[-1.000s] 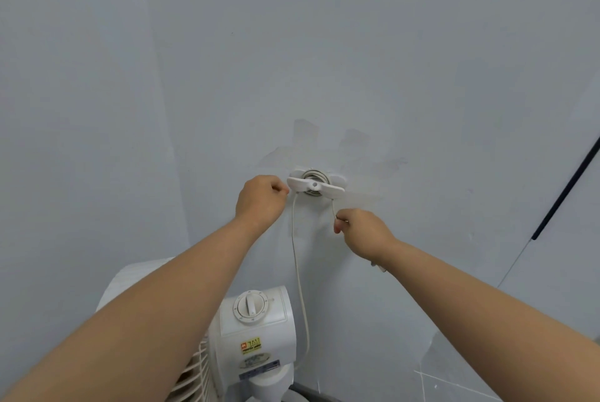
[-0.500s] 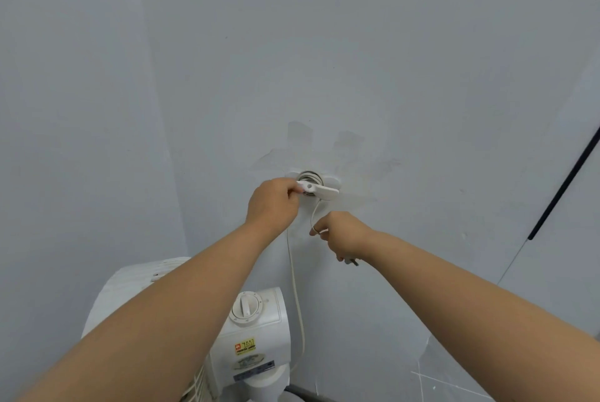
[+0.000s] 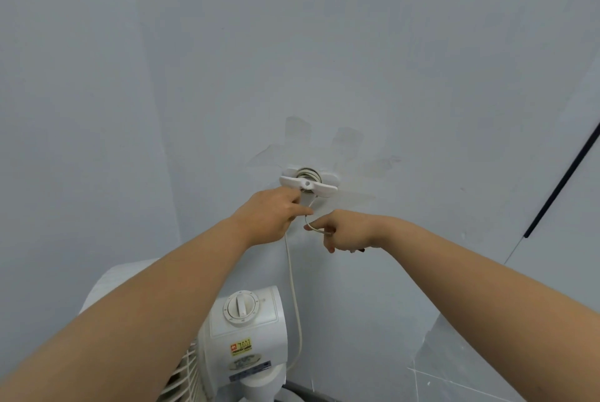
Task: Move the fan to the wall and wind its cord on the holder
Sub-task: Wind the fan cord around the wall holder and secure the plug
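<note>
A white fan with a round dial stands low against the pale wall, its grille partly hidden by my left arm. Its white cord rises from the fan to a white holder fixed on the wall, where several turns are wound behind the crossbar. My left hand sits just below the holder's left end, fingers pinching the cord. My right hand is lower right of the holder, closed on a short loop of cord; a dark plug tip shows under it.
A wall corner runs down on the left. A dark diagonal bar crosses the right side. Grey floor with white lines shows at lower right, and a dark curved base edge lies beside the fan's foot.
My left hand slid from the holder's left arm down to the cord below it. My right hand moved left and down with the cord end, and the loop shortened.
</note>
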